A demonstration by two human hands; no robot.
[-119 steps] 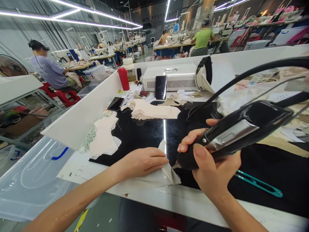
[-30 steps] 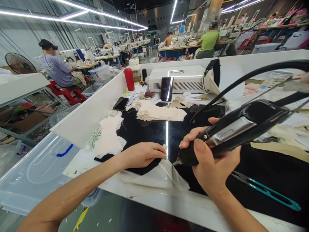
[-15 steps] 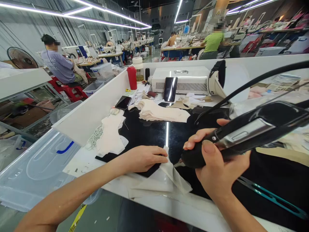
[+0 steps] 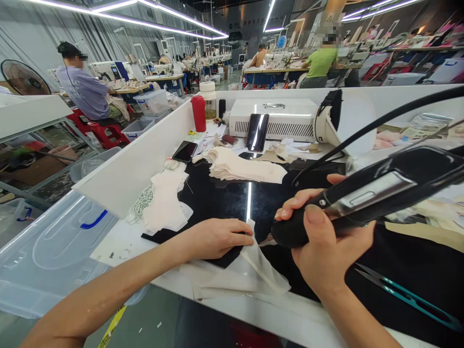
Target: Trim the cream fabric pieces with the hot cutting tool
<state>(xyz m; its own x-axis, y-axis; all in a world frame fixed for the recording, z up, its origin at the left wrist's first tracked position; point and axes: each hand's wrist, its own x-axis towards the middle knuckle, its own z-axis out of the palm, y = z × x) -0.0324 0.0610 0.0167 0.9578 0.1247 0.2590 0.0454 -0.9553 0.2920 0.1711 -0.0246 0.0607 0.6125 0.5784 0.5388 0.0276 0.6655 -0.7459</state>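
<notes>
Near the front edge of the black work surface, my left hand [image 4: 217, 239] has its fingers closed on the upper end of a thin, whitish, partly see-through fabric piece [image 4: 266, 266]. The fabric hangs in folds toward me. Wrapped round the rounded end of a black corded hand-held tool [image 4: 366, 198] with a silver panel is my right hand [image 4: 326, 241]. The tool points down and left, just right of the fabric; its working tip is hidden from me. Teal thread snips [image 4: 409, 295] lie to the right of my right wrist.
A stack of cream fabric pieces [image 4: 242, 166] lies farther back, with another pale stack [image 4: 165, 203] at left. Behind stand a phone [image 4: 257, 133], a white vented box [image 4: 275, 116] and a red cup [image 4: 198, 113]. The tool's black cable [image 4: 384, 118] arches across the right side.
Both hands keep their holds and have hardly moved. The view has shifted slightly; the tool sits a touch lower at its far end.
</notes>
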